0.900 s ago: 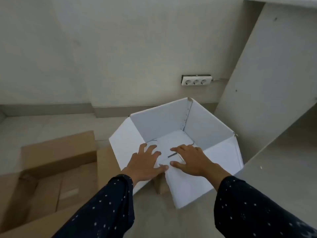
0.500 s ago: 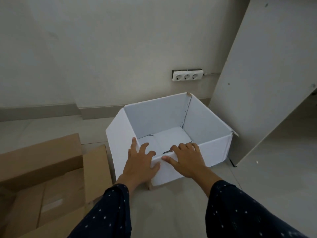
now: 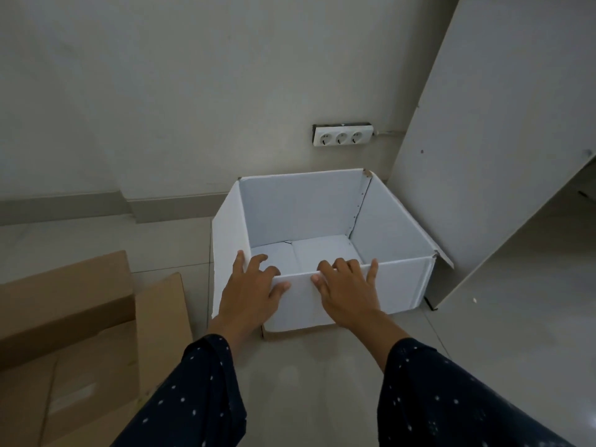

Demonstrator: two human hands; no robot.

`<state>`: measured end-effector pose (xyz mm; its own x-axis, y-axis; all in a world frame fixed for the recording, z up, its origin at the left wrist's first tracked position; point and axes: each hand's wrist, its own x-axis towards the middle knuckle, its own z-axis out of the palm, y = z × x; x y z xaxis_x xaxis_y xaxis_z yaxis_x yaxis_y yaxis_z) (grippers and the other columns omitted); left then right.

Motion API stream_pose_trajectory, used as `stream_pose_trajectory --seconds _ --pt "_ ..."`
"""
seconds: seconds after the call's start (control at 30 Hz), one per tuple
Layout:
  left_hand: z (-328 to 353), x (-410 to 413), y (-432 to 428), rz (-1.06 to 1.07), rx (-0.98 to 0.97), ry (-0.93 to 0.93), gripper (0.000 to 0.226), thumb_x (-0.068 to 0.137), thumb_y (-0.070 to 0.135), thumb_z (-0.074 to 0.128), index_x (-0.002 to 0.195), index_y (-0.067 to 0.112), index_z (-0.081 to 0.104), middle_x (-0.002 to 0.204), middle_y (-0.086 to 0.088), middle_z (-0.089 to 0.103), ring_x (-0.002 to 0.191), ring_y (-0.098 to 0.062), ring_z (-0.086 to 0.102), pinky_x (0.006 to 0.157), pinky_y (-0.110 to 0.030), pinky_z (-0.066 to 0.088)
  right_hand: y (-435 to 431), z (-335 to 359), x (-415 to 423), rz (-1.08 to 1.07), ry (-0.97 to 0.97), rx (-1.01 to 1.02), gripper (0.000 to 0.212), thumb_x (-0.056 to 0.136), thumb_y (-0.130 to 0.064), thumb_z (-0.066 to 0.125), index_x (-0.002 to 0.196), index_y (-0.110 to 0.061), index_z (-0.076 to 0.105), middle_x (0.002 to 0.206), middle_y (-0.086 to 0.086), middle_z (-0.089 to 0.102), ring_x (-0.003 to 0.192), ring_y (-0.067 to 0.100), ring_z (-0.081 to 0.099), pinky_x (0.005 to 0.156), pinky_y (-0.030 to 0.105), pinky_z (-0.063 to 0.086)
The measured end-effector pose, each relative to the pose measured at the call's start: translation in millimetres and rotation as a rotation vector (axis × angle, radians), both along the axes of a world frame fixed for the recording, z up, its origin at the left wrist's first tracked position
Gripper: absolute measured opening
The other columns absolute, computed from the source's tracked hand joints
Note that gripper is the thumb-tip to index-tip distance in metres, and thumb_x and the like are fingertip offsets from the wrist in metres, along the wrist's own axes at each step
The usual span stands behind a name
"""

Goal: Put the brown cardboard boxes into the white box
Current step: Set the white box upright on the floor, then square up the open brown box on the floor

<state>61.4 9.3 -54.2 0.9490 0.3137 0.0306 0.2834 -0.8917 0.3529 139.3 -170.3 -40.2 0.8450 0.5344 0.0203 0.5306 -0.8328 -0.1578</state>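
Note:
The white box stands open and upright on the floor in front of me, and nothing lies inside it. My left hand holds its near wall by the left corner, fingers hooked over the rim and thumb on the outside. My right hand grips the same rim near the middle, fingers inside. At the lower left a large open brown carton holds brown cardboard boxes, one bearing a pale label.
A pale board leans against the wall just right of the white box, close to its far right corner. A triple wall socket sits behind the box. The brown carton's flap stands close to the white box's left side.
The white box was tilted toward me with both hands pressing on its bottom flaps; it now sits flat on the floor and my hands have come back onto its near rim.

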Motion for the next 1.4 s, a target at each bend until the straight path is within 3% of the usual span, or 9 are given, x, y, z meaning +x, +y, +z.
stream_pose_trajectory --seconds 0.1,0.3,0.43,0.57,0.8,0.93,1.17,1.27,1.4 --pt "3 -3 8 -0.015 -0.072 0.012 0.051 0.087 0.061 0.045 0.127 0.031 0.053 0.155 0.004 0.028 0.146 -0.031 0.009 0.105 -0.053 0.037 -2 2 3 0.014 0.009 -0.037 0.036 0.097 -0.049 0.021 0.114 -0.03 0.047 0.117 -0.001 0.056 0.12 0.026 0.045 0.11 0.071 0.008" --pt "24 -57 45 0.055 -0.146 -0.138 0.054 0.089 0.057 0.044 0.137 0.035 0.034 0.154 0.015 0.019 0.128 -0.018 0.044 0.095 -0.042 0.047 25 22 -17 0.042 -0.016 0.078 0.047 0.095 -0.054 0.029 0.126 -0.027 0.052 0.13 0.0 0.057 0.127 0.027 0.044 0.114 0.061 0.007" --pt "36 -128 88 0.15 -0.093 -0.044 0.047 0.093 0.037 0.047 0.138 0.029 0.035 0.151 0.008 0.026 0.104 -0.017 0.057 0.084 -0.038 0.052 93 39 -64 0.301 -0.104 0.299 0.036 0.096 -0.042 0.041 0.123 -0.023 0.056 0.126 0.002 0.059 0.117 0.023 0.049 0.103 0.04 0.038" --pt "40 -213 131 0.288 -0.077 0.078 0.045 0.095 0.03 0.046 0.138 0.022 0.038 0.146 0.001 0.033 0.1 -0.018 0.057 0.078 -0.029 0.046 159 36 -132 0.521 -0.04 0.328 0.031 0.093 -0.034 0.047 0.12 -0.022 0.055 0.121 0.001 0.059 0.11 0.022 0.049 0.088 0.037 0.044" --pt "12 -326 179 0.311 0.063 0.333 0.048 0.094 0.03 0.043 0.14 0.017 0.037 0.142 -0.003 0.04 0.108 -0.023 0.056 0.076 -0.029 0.047 220 -7 -223 0.737 0.107 0.158 0.033 0.095 -0.035 0.041 0.121 -0.017 0.05 0.121 0.003 0.054 0.107 0.024 0.048 0.083 0.037 0.044" --pt "-17 -350 189 0.255 0.047 0.558 0.054 0.093 0.036 0.041 0.142 0.018 0.029 0.147 -0.008 0.034 0.127 -0.032 0.042 0.101 -0.046 0.042 244 -38 -252 0.771 0.244 0.019 0.04 0.094 -0.04 0.043 0.131 -0.023 0.045 0.13 0.003 0.053 0.118 0.025 0.047 0.092 0.041 0.044" --pt "-62 -353 206 0.31 -0.127 0.712 0.069 0.092 0.044 0.045 0.149 0.025 0.011 0.158 -0.006 0.012 0.138 -0.036 0.025 0.108 -0.054 0.034 272 -94 -285 0.693 0.364 -0.266 0.057 0.092 -0.052 0.04 0.141 -0.022 0.035 0.143 0.007 0.044 0.129 0.03 0.043 0.107 0.048 0.033" --pt "-76 -349 221 0.286 -0.133 0.74 0.062 0.094 0.038 0.046 0.148 0.021 0.019 0.154 -0.009 0.022 0.135 -0.035 0.031 0.108 -0.049 0.036 277 -113 -288 0.645 0.385 -0.35 0.052 0.097 -0.05 0.031 0.14 -0.021 0.036 0.142 0.008 0.045 0.127 0.031 0.043 0.106 0.048 0.032" --pt "-99 -346 237 0.225 0.004 0.796 0.039 0.094 0.024 0.049 0.13 0.013 0.043 0.13 -0.012 0.052 0.117 -0.031 0.052 0.09 -0.039 0.044 285 -132 -283 0.631 0.333 -0.368 0.047 0.098 -0.052 0.024 0.129 -0.022 0.042 0.132 0.007 0.052 0.118 0.03 0.049 0.1 0.05 0.034"
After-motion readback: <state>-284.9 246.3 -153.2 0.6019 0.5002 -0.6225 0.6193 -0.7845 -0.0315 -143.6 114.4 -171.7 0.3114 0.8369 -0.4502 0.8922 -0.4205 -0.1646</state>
